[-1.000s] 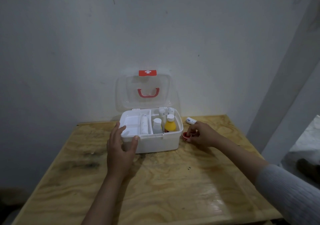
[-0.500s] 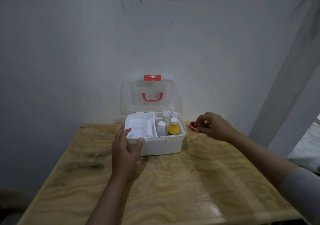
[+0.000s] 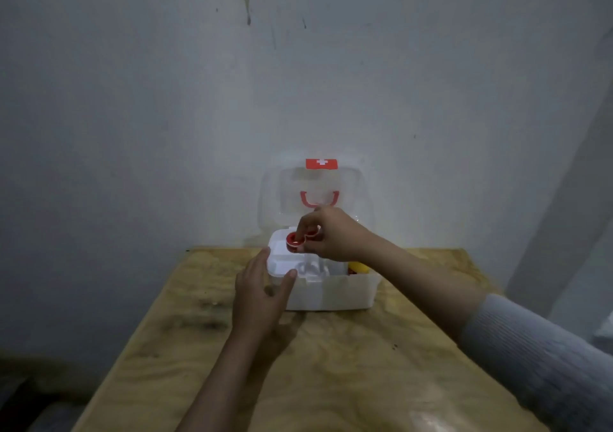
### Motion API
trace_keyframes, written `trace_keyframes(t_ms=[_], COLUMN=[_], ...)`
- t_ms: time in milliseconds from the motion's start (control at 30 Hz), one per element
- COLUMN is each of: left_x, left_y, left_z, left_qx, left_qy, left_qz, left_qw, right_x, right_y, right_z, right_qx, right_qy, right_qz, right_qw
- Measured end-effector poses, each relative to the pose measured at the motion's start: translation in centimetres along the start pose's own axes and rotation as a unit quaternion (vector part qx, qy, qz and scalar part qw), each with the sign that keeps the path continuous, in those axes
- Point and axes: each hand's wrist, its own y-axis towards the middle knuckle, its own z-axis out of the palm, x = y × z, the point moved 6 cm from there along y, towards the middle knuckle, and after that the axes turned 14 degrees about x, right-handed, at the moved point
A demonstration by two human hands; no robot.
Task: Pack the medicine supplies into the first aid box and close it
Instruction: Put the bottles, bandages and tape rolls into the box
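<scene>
A white first aid box stands open at the back of the wooden table, its clear lid with a red handle upright against the wall. My right hand hovers over the box's left tray, pinching a small red-and-white round item, possibly a tape roll. My left hand rests against the box's front left corner, fingers spread. A yellow bottle shows inside the box, partly hidden behind my right wrist.
A grey wall stands directly behind the box. A pale slanted beam runs up on the right. The table's near half is bare plywood with dark stains at the left.
My right hand lifted the red round item from the table beside the box and carried it left over the box's tray. My left hand stayed on the box corner.
</scene>
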Motion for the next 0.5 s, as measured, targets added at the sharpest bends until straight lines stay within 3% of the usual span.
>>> trace_keyframes(t_ms=[167, 500], left_x=[0.6, 0.8], left_y=[0.9, 0.4], left_z=[-0.3, -0.1], left_qx=[0.029, 0.042], left_qy=[0.039, -0.023], left_qz=[-0.043, -0.069], left_qw=[0.998, 0.996], right_x=[-0.7, -1.7], right_y=[4.2, 7.1], right_z=[2.1, 4.3], right_qx=[0.021, 0.091], right_qy=[0.0, -0.04], right_qz=[0.032, 0.059], right_qw=[0.999, 0.993])
